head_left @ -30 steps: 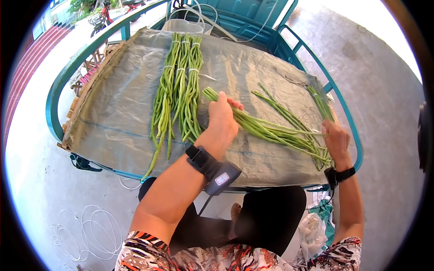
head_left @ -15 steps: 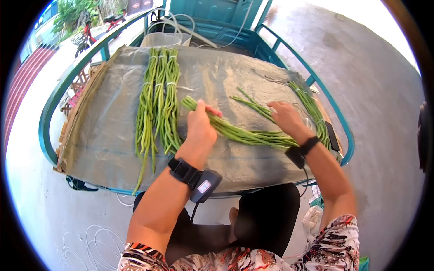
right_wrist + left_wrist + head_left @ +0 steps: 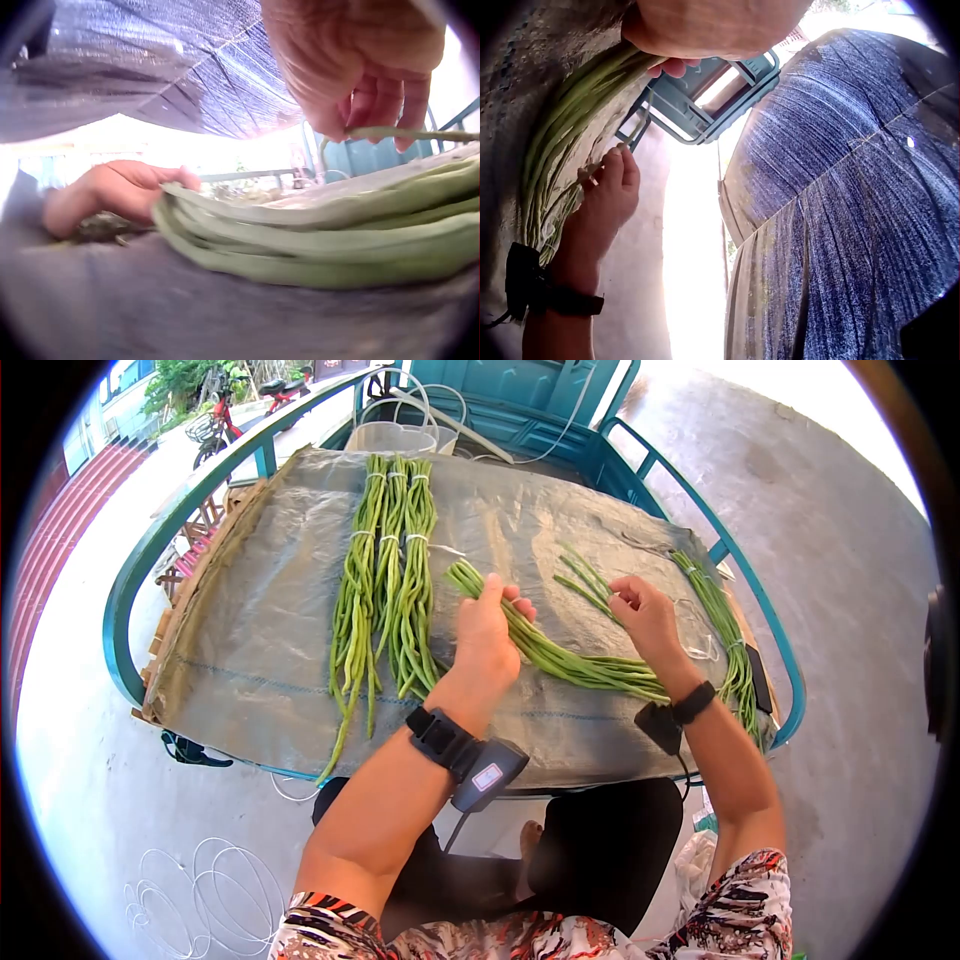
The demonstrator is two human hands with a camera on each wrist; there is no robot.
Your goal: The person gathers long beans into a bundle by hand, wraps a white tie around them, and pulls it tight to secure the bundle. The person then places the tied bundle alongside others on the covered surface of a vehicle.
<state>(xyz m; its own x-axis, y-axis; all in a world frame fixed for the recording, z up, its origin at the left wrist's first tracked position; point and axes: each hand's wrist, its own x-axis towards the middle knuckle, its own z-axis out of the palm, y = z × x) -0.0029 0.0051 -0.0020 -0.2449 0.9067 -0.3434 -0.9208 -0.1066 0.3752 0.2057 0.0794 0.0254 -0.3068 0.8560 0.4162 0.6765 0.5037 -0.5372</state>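
Note:
My left hand (image 3: 487, 632) grips a bunch of long green beans (image 3: 575, 665) near one end, and the rest of it trails right across the sheet. Above the trailing part, my right hand (image 3: 650, 622) pinches a single long bean (image 3: 442, 136) between thumb and fingertips. Several loose long beans (image 3: 583, 585) lie just left of the right hand's fingers. To the left of my left hand, three tied bean bundles (image 3: 385, 590) lie side by side with white bands round them. Another long-bean bundle (image 3: 715, 610) lies along the right edge.
A grey plastic sheet (image 3: 250, 650) covers the bed of a teal cart, bordered by side rails (image 3: 122, 610). Thin white ties (image 3: 705, 645) lie right of the right hand. Behind the sheet stands a pale tub (image 3: 390, 437) with white hose. A dark flat object (image 3: 760, 682) lies at the right edge.
My right hand has come left from the right edge to the loose beans and now pinches one. The left hand keeps its grip on the bunch.

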